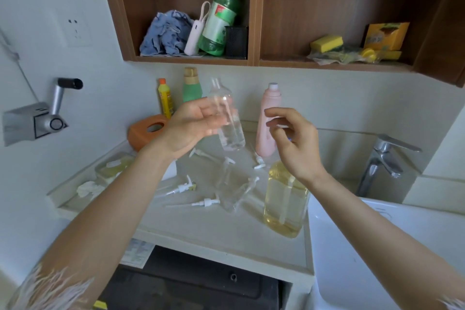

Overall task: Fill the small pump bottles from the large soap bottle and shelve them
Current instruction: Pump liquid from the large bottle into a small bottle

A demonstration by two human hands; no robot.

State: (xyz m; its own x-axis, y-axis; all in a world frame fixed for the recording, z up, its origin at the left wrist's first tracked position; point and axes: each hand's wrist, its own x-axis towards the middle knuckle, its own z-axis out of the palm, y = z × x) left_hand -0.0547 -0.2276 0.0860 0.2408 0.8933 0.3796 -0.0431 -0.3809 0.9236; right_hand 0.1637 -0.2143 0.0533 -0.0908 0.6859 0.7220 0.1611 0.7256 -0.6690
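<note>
My left hand (193, 123) grips a small clear bottle (230, 131) and holds it upright above the counter (226, 231); its neck is bare, with no pump on it. My right hand (292, 141) hovers just right of the bottle with loosely curled fingers, apart from it, and I see nothing in it. The large soap bottle (285, 206) of yellow liquid stands on the counter below my right wrist, which hides its top. Another clear small bottle (231, 189) lies on the counter. Several white pump heads (185, 187) lie scattered around it.
A pink bottle (268, 123), a green bottle (192, 88) and a yellow bottle (166, 98) stand by the back wall, with an orange holder (143, 131) to the left. The sink (377, 246) and tap (382, 161) are on the right. The wooden shelf (191, 59) above holds a cloth, a green bottle and sponges.
</note>
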